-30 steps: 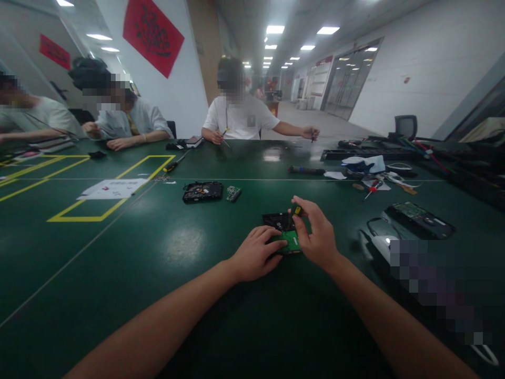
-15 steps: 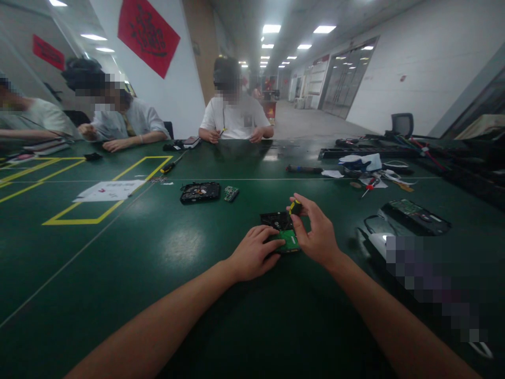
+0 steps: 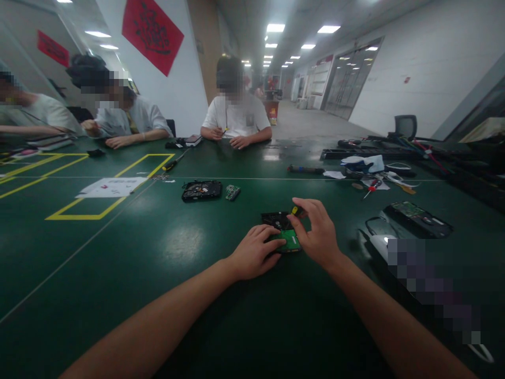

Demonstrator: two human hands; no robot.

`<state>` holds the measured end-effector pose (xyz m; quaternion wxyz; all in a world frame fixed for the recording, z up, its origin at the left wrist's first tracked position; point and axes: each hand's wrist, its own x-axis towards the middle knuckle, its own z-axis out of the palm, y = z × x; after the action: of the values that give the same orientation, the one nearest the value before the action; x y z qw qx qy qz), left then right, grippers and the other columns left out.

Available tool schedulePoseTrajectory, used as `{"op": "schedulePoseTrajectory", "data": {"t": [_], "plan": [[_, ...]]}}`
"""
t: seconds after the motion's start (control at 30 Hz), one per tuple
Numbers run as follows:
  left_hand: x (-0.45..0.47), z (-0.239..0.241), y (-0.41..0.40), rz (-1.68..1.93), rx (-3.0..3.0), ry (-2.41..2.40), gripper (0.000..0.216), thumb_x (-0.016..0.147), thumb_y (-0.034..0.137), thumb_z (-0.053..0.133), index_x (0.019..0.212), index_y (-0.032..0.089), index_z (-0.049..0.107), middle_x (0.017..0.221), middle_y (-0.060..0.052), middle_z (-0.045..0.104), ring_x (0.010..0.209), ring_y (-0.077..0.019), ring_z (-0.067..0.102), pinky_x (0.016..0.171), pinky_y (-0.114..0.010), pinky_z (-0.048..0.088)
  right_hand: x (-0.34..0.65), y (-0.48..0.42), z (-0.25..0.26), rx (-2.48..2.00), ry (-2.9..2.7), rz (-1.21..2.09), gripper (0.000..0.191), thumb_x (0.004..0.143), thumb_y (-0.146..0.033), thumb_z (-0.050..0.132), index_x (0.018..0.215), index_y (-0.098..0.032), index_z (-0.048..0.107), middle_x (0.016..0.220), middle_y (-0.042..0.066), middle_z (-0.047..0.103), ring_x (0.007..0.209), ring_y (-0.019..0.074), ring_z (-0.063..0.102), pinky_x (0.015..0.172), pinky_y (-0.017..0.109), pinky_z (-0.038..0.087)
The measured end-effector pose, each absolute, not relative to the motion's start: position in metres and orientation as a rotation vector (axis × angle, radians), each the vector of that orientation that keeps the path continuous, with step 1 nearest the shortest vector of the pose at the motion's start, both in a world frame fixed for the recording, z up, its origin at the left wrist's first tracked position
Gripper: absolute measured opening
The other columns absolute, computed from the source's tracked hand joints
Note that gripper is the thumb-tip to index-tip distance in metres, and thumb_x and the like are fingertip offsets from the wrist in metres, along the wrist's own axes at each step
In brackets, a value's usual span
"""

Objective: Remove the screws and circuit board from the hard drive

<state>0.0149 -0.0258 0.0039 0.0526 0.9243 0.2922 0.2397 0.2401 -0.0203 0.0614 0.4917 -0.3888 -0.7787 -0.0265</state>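
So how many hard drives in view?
3: green-board drive under the left hand; black drive beside the loose circuit board; third drive at right. Others may be hidden.

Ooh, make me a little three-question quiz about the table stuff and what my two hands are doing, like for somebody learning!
1. Pick one. What is the right hand holding?
A) a sheet of white paper
B) a yellow-and-black tool handle
C) a red-handled screwdriver

2. True or false? The left hand is touching the green circuit board.

3. Fill in the side. From where you sit, the small separate circuit board lies to the ____ of the black hard drive nearest it.

Key: 1. B; 2. True; 3. right
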Motion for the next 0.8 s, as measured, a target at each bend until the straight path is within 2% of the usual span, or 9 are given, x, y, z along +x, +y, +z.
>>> {"op": "schedulePoseTrajectory", "data": {"t": [0.17,0.3,0.4,0.53,0.6,0.73,0.8], "plan": [[0.0144,0.0037,-0.0251,0.741,2.806,0.879,0.041,0.098,0.035,0.061,0.138,0.023,0.064,0.141,-0.014,0.057,0.135,-0.0337,0.050,0.113,-0.057,0.043,0.2401,-0.0193,0.0603,-0.988,-1.848,-0.105,0.040,0.098,-0.029,0.067,0.137,-0.030,0.058,0.113,0.009,0.060,0.099,0.0261,0.064,0.084,0.045,0.060],[0.0147,0.0035,-0.0252,0.742,2.803,0.877,0.041,0.099,0.035,0.061,0.138,0.024,0.063,0.141,-0.014,0.057,0.135,-0.0330,0.050,0.113,-0.056,0.043,0.2404,-0.0192,0.0579,-0.933,-1.903,-0.030,0.047,0.102,-0.020,0.056,0.147,-0.034,0.051,0.130,0.008,0.065,0.111,0.0257,0.066,0.098,0.047,0.057],[0.0151,0.0043,-0.0256,0.748,2.804,0.887,0.041,0.098,0.035,0.061,0.138,0.024,0.064,0.141,-0.014,0.057,0.135,-0.0331,0.050,0.113,-0.056,0.043,0.2398,-0.0186,0.0562,-0.920,-1.909,0.016,0.055,0.102,-0.019,0.054,0.154,-0.033,0.043,0.139,0.009,0.062,0.114,0.0258,0.066,0.099,0.048,0.057],[0.0150,0.0064,-0.0267,0.736,2.813,0.883,0.042,0.098,0.034,0.061,0.138,0.023,0.063,0.142,-0.014,0.057,0.135,-0.0333,0.050,0.114,-0.056,0.043,0.2386,-0.0176,0.0570,-0.955,-1.854,-0.079,0.046,0.098,-0.028,0.066,0.142,-0.030,0.055,0.124,0.011,0.062,0.108,0.0277,0.065,0.091,0.047,0.059],[0.0149,0.0068,-0.0271,0.733,2.813,0.886,0.041,0.098,0.034,0.061,0.137,0.023,0.064,0.142,-0.014,0.057,0.135,-0.0331,0.050,0.115,-0.056,0.042,0.2381,-0.0178,0.0578,-0.953,-1.847,-0.098,0.041,0.098,-0.027,0.066,0.139,-0.031,0.058,0.119,0.010,0.062,0.106,0.0272,0.065,0.090,0.047,0.059],[0.0150,0.0059,-0.0271,0.737,2.807,0.895,0.041,0.098,0.035,0.061,0.138,0.023,0.064,0.142,-0.014,0.057,0.136,-0.0332,0.049,0.114,-0.056,0.043,0.2378,-0.0192,0.0574,-0.904,-1.909,-0.011,0.050,0.102,-0.020,0.054,0.151,-0.033,0.047,0.136,0.010,0.062,0.115,0.0273,0.065,0.101,0.051,0.056],[0.0150,0.0057,-0.0269,0.734,2.809,0.893,0.041,0.098,0.035,0.060,0.138,0.023,0.063,0.142,-0.014,0.057,0.136,-0.0334,0.049,0.114,-0.057,0.043,0.2383,-0.0196,0.0573,-0.907,-1.909,0.005,0.053,0.102,-0.020,0.054,0.153,-0.031,0.043,0.139,0.011,0.060,0.117,0.0284,0.064,0.102,0.053,0.055]]}}
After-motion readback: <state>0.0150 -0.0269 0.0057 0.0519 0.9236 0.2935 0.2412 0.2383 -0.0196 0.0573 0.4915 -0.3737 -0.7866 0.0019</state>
